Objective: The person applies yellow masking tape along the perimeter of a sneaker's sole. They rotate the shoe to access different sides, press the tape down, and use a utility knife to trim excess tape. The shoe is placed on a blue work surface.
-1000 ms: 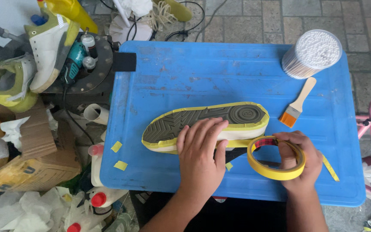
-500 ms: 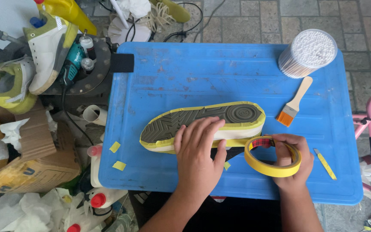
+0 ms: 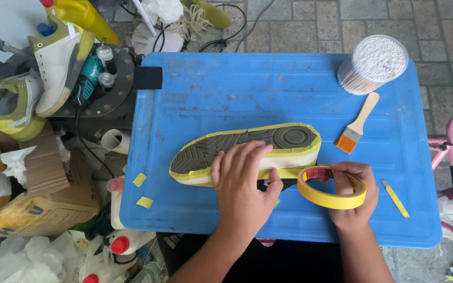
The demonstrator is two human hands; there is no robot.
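Pressing flat on the shoe (image 3: 247,152), the left hand (image 3: 245,188) spreads its fingers over the upturned sole, apparently to pin it on the blue board (image 3: 205,89). Shoe lies sole-up at board centre, yellow tape already edging the sole. Right hand (image 3: 352,196) is clamped on the tape roll (image 3: 331,187), held just beside the heel end, likely to feed tape along the edge. Brush (image 3: 356,123) and swab tub (image 3: 373,64) lie apart, a small yellow knife (image 3: 395,198) near the right hand

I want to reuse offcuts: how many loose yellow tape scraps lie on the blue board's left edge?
2: one small scrap beside the shoe's toe, another small scrap just below it. More may hide under the shoe.
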